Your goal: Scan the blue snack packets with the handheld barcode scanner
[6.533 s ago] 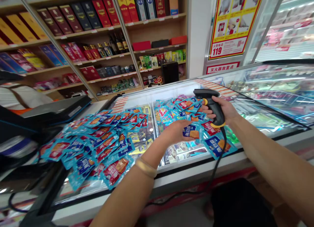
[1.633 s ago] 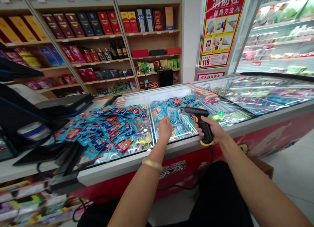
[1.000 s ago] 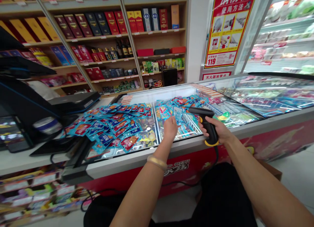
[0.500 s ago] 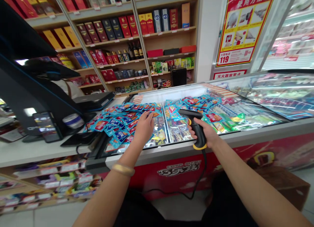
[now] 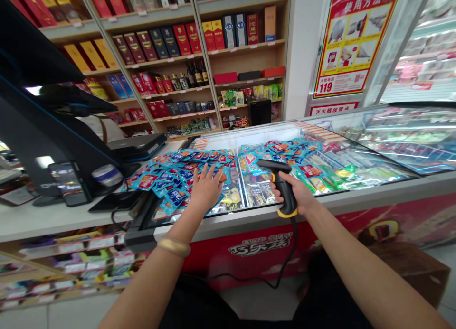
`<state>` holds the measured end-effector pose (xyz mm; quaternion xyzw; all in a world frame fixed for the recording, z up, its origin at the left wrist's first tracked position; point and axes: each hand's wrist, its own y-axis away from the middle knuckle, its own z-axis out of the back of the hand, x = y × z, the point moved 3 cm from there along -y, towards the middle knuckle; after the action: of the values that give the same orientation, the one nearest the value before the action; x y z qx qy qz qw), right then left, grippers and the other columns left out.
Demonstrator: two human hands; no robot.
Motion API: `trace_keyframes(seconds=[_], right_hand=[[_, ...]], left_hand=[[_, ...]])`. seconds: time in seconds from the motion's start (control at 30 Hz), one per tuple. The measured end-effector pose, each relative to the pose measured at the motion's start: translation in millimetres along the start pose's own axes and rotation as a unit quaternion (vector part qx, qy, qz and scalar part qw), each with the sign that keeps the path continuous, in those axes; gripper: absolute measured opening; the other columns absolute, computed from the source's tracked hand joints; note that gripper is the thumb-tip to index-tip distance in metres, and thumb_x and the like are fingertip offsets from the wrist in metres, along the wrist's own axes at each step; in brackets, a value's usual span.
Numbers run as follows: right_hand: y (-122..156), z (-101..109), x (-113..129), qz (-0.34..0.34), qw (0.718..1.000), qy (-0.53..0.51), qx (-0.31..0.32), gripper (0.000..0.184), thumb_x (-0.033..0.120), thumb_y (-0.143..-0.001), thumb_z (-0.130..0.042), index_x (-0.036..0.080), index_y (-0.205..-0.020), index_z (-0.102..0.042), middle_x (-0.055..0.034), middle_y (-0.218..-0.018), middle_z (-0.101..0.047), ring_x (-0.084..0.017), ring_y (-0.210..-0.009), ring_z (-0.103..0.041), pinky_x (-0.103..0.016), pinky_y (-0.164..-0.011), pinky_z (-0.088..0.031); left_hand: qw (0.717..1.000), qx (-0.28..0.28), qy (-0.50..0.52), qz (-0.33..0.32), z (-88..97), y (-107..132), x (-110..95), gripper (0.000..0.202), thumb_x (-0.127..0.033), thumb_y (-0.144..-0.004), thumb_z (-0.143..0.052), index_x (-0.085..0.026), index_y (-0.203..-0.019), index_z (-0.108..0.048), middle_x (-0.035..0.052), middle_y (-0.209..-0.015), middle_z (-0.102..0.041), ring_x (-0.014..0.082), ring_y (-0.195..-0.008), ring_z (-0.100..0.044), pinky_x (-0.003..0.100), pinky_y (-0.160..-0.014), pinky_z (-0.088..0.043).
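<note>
My right hand [image 5: 297, 193] is wrapped round the grip of a black and yellow barcode scanner [image 5: 287, 196], whose head points left over the freezer's glass top. Fingers spread, my left hand [image 5: 205, 189] is over the right edge of a heap of blue and red snack packets [image 5: 174, 174]. Whether it touches the packets under it I cannot tell. A smaller pile of the same kind of packets [image 5: 285, 151] lies beyond the scanner, right of the white divider. The scanner's cable [image 5: 294, 246] hangs down the freezer's red front.
The glass-topped freezer [image 5: 263, 214] spans the front. On the left counter are a phone [image 5: 69, 183], a roll of tape [image 5: 107, 175] and a black checkout terminal [image 5: 39, 129]. Shelves of boxed bottles [image 5: 153, 44] stand behind. A brown carton [image 5: 409, 269] sits low at the right.
My left hand has opened from bunched fingers to spread ones and shifted slightly left and down. My right hand with the barcode scanner has moved a little left.
</note>
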<state>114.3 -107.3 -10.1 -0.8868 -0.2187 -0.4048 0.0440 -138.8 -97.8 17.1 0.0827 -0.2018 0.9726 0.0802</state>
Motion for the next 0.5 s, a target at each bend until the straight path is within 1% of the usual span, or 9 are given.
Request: trace_keyframes(seconds=[0.17,0.23,0.3,0.37,0.4,0.5], right_hand=[[1,-2,-3,-0.004,1.0,-0.015,0.0,0.021,0.034,-0.08,-0.066,0.016,-0.081,-0.057,-0.0018,-0.066,-0.054,-0.008,-0.049,-0.048,-0.016,-0.037,-0.041],[1,-1,-2,-0.004,1.0,-0.026,0.008,0.021,0.035,-0.08,-0.065,0.016,-0.082,-0.057,-0.0019,-0.067,-0.054,-0.008,-0.049,-0.047,-0.016,-0.038,-0.041],[2,3,1,0.002,0.999,-0.034,0.011,0.02,0.035,-0.081,-0.064,0.016,-0.083,-0.057,-0.0017,-0.067,-0.054,-0.008,-0.049,-0.047,-0.016,-0.037,-0.041],[5,12,9,0.015,0.999,-0.036,0.003,0.02,0.034,-0.081,-0.063,0.016,-0.084,-0.058,-0.0015,-0.066,-0.054,-0.008,-0.049,-0.047,-0.016,-0.037,-0.04],[8,19,15,0.025,0.999,-0.034,-0.005,0.019,0.034,-0.081,-0.063,0.015,-0.084,-0.058,-0.0015,-0.066,-0.054,-0.008,-0.049,-0.047,-0.016,-0.037,-0.04],[21,48,39,0.06,0.998,-0.016,-0.031,0.018,0.032,-0.081,-0.063,0.016,-0.086,-0.059,-0.0021,-0.067,-0.054,-0.009,-0.05,-0.047,-0.017,-0.037,-0.041]], left_hand=[[1.0,0.012,-0.006,-0.007,-4.9,3,-5,0.046,-0.029,-0.09,-0.05,-0.027,-0.136,-0.054,0.0114,-0.151,-0.043,0.0348,-0.144,-0.029,0.061,-0.116,-0.018],[1.0,0.004,0.005,0.0,-2.4,2,-8,0.049,-0.03,-0.09,-0.05,-0.025,-0.139,-0.051,0.0132,-0.152,-0.041,0.036,-0.144,-0.028,0.062,-0.116,-0.018],[1.0,-0.013,0.027,0.0,1.5,-1,-17,0.052,-0.031,-0.092,-0.048,-0.022,-0.142,-0.046,0.0157,-0.152,-0.039,0.0362,-0.144,-0.027,0.061,-0.115,-0.02],[0.998,-0.03,0.063,-0.011,4.0,-8,-33,0.053,-0.032,-0.092,-0.047,-0.02,-0.144,-0.043,0.0167,-0.152,-0.039,0.0347,-0.145,-0.027,0.059,-0.115,-0.023],[0.996,-0.035,0.084,-0.023,4.0,-13,-45,0.053,-0.033,-0.093,-0.047,-0.019,-0.144,-0.042,0.0165,-0.152,-0.039,0.0336,-0.144,-0.028,0.057,-0.115,-0.025],[0.986,-0.023,0.152,-0.068,-0.7,-29,-91,0.053,-0.036,-0.093,-0.047,-0.02,-0.144,-0.04,0.015,-0.151,-0.041,0.0307,-0.143,-0.032,0.055,-0.115,-0.028]])
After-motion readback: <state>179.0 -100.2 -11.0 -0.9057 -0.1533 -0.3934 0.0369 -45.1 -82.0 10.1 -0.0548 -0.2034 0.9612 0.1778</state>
